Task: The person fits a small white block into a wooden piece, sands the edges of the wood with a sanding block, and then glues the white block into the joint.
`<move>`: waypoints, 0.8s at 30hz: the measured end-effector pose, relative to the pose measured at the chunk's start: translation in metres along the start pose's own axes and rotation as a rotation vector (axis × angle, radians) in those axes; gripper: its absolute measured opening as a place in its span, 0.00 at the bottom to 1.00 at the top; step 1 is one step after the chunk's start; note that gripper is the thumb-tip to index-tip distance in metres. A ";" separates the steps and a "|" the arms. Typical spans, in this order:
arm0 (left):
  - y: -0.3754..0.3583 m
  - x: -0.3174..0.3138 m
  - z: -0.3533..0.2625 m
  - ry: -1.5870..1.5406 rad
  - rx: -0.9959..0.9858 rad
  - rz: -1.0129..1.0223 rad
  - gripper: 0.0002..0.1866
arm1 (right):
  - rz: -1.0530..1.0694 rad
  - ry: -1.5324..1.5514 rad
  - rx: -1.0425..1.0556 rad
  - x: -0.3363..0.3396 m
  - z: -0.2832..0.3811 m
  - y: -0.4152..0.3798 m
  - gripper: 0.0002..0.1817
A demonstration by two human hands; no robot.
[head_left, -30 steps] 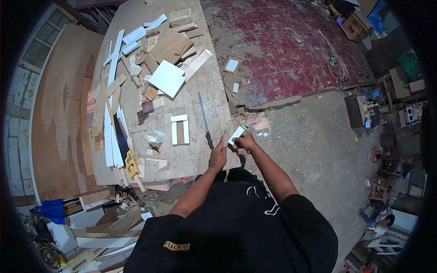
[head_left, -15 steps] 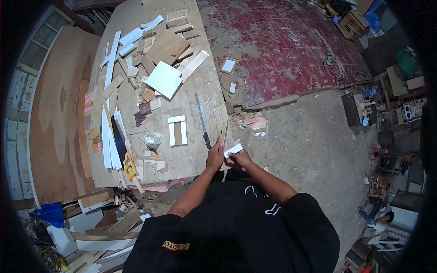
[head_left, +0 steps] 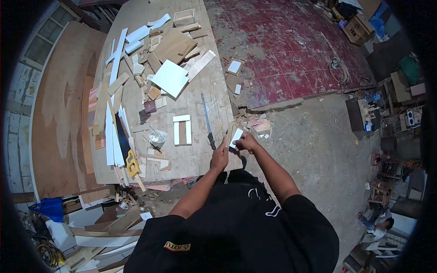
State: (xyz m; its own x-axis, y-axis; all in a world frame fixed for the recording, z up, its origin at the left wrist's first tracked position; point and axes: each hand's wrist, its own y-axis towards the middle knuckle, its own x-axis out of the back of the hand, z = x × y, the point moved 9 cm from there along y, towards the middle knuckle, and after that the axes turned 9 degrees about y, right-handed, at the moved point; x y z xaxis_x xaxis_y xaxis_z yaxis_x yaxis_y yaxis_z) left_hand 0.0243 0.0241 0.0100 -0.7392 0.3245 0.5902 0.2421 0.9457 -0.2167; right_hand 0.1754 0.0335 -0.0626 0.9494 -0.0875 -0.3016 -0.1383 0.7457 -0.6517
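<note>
Near the front right corner of the workbench, my left hand (head_left: 220, 158) is closed round a narrow wooden piece (head_left: 229, 133) that stands up from the fingers. Close to its right, my right hand (head_left: 246, 143) pinches a small white board (head_left: 236, 137), tilted and right beside the wooden piece. On the bench to the left of my hands lies a thin saw blade (head_left: 205, 113) with a dark handle. Farther left is a small white frame (head_left: 182, 130) with a brown middle strip.
A wooden workbench (head_left: 191, 159) carries scrap boards, a white square panel (head_left: 170, 78), a clear plastic tub (head_left: 157, 136) and a yellow-handled handsaw (head_left: 132, 163). Offcuts lie on the floor by the bench's right edge. A person (head_left: 379, 226) is at the far right.
My right hand has turned the white board from nearly level to steeply tilted, bringing it up alongside the wooden piece. The left hand keeps its hold. The view has shifted slightly.
</note>
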 end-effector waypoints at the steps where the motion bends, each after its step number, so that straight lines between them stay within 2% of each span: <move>1: 0.000 0.002 -0.003 0.004 -0.033 -0.028 0.26 | -0.001 0.000 0.002 0.000 0.000 0.002 0.08; 5: 0.001 0.004 -0.005 0.008 -0.051 -0.039 0.26 | -0.173 0.224 0.018 0.010 -0.014 -0.001 0.10; 8: 0.000 0.001 -0.003 -0.001 -0.037 -0.055 0.26 | -0.221 0.585 0.024 0.001 -0.053 -0.011 0.09; 11: -0.002 0.006 -0.013 0.026 -0.138 -0.147 0.26 | -0.276 0.742 0.018 -0.015 -0.074 -0.030 0.11; 13: -0.002 0.000 0.000 0.015 0.092 0.042 0.26 | -0.244 0.772 0.010 -0.026 -0.082 -0.039 0.11; 15: 0.002 -0.005 0.010 0.009 0.078 0.020 0.27 | -0.269 0.729 -0.001 -0.020 -0.093 -0.048 0.11; 17: 0.004 0.000 0.005 0.090 -0.083 -0.128 0.27 | 0.035 0.522 -0.045 -0.029 -0.100 -0.047 0.12; 18: 0.003 -0.001 0.005 0.045 -0.037 -0.083 0.26 | -0.084 0.376 -0.057 -0.025 -0.088 -0.058 0.12; 19: 0.003 0.000 0.004 0.046 -0.039 -0.084 0.26 | -0.083 0.376 -0.055 -0.026 -0.077 -0.062 0.12; 22: 0.002 0.002 0.001 0.022 -0.054 -0.106 0.26 | -0.020 -0.016 -0.125 -0.020 -0.056 -0.048 0.10; 24: 0.001 0.000 0.005 0.017 -0.011 -0.058 0.25 | 0.043 -0.068 -0.028 -0.017 -0.042 -0.028 0.11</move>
State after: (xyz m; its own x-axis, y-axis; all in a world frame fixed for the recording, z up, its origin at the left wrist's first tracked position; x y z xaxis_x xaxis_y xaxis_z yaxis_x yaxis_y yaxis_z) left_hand 0.0210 0.0249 0.0059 -0.7417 0.2691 0.6143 0.2062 0.9631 -0.1730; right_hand 0.1508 -0.0139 -0.0682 0.9592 -0.0099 -0.2826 -0.1866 0.7288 -0.6589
